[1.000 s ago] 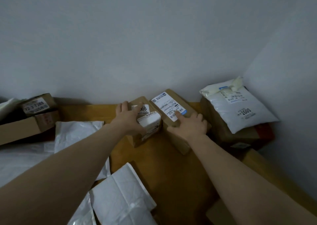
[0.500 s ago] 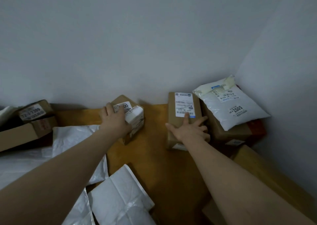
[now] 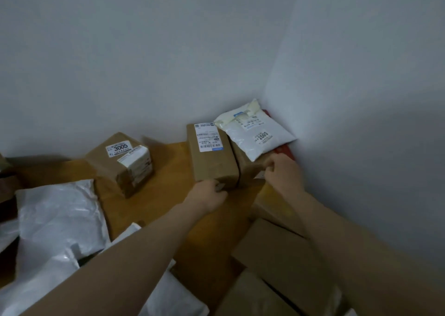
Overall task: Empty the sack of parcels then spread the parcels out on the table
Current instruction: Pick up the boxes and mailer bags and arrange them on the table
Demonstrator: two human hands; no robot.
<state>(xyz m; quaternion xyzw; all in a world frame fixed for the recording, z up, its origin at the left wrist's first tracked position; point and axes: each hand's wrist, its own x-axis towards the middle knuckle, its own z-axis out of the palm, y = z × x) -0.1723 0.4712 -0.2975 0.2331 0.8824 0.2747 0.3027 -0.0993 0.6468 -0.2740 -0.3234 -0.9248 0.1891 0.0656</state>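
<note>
1. The left hand (image 3: 207,195) grasps the near left corner of a long brown box (image 3: 213,163), fingers curled round its edge.
2. That labelled box lies flat on the wooden surface (image 3: 166,195), running toward 12 o'clock from the hand, its far end near the wall (image 3: 168,62).
3. The right hand (image 3: 282,174) is curled on the near corner of a lower box (image 3: 246,171), thumb over its top edge; its fingers are hidden behind the hand.
4. The lower box sits touching the long brown box at its 3 o'clock side, in the wall corner.
5. A white mailer (image 3: 258,135) marked 2009 lies on top of the lower box, at 11 o'clock from the right hand.
6. A 3005 box (image 3: 115,168) stands apart at 9 o'clock of the long brown box.
7. White poly bags (image 3: 60,217) lie at 8 o'clock of the scene, and flat cartons (image 3: 277,255) at 5 o'clock.
</note>
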